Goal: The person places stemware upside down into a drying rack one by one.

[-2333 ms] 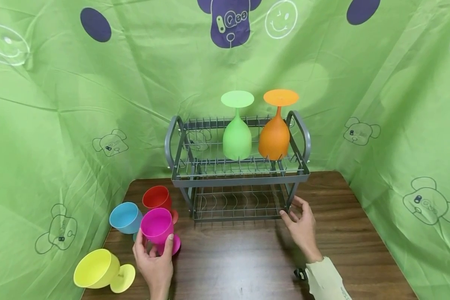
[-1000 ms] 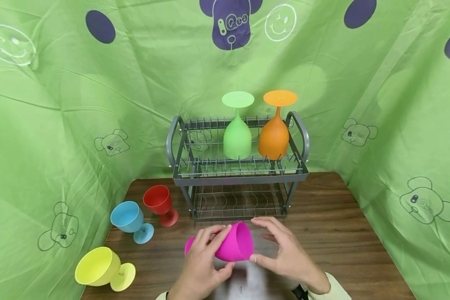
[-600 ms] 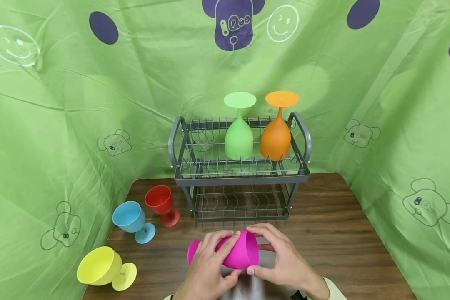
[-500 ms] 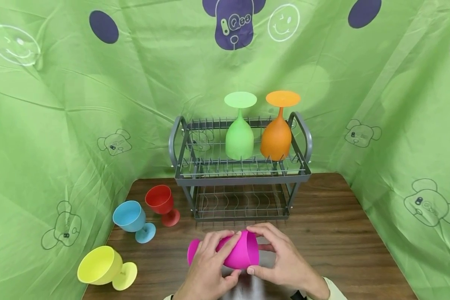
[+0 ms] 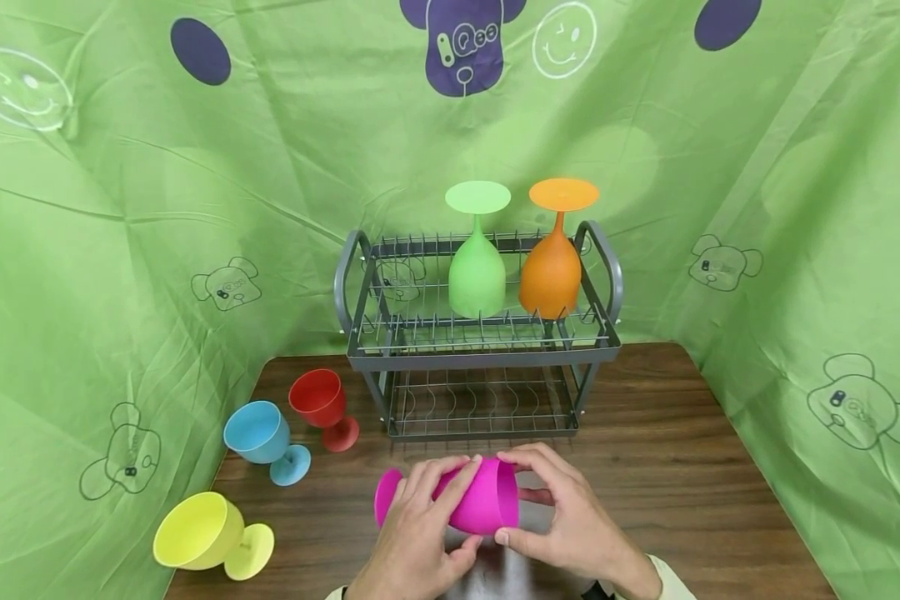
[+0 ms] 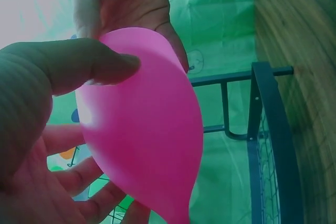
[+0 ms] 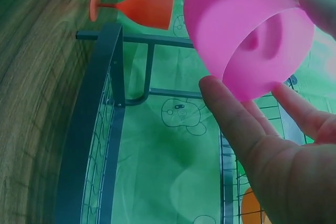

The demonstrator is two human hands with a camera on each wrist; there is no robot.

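A magenta goblet (image 5: 483,504) lies on its side in the air over the near middle of the table, mouth facing right, foot to the left. My left hand (image 5: 420,529) grips its bowl, thumb on the near side and fingers over the far side. The thumb lies across the bowl (image 6: 147,124) in the left wrist view. My right hand (image 5: 570,525) holds the rim between thumb and fingers. In the right wrist view its fingertips (image 7: 212,85) sit right at the edge of the open mouth, with the goblet's inside (image 7: 268,45) showing.
A grey two-tier dish rack (image 5: 483,360) stands behind, its lower tier bare. Upside down on top are a light green goblet (image 5: 477,275) and an orange goblet (image 5: 551,275). Red (image 5: 321,400), blue (image 5: 258,433) and yellow (image 5: 198,533) goblets occupy the table's left side.
The left hand has carried the magenta goblet rightward from beside the blue one and tipped it onto its side. The right hand has left the rack's right leg and come to the rim.
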